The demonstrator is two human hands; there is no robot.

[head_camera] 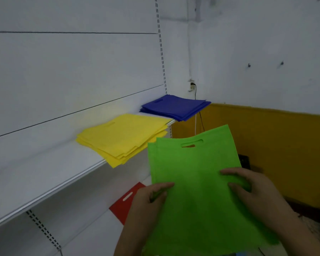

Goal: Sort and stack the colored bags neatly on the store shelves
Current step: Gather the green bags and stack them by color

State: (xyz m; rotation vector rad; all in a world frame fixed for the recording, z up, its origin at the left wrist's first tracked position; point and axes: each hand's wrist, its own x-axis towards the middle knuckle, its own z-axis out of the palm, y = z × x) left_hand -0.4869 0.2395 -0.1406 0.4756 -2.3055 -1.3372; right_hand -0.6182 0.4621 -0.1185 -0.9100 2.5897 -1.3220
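Observation:
I hold a bundle of flat green bags (192,169) upright in front of me, handle cut-out at the top. My left hand (148,196) pinches its left edge and my right hand (251,189) grips its right side, fingers on the front face. On the white shelf (44,178) to the left lies a stack of yellow bags (122,137), its corners hanging over the front edge. A stack of blue bags (174,107) lies at the shelf's far end. Part of a red bag (124,202) shows on a lower shelf, behind my left hand.
The white slotted back panel (81,71) rises behind the shelf. A wall socket with a black cable (192,85) sits in the corner. The right wall is yellow (266,145) below and white above. Bare shelf surface lies left of the yellow stack.

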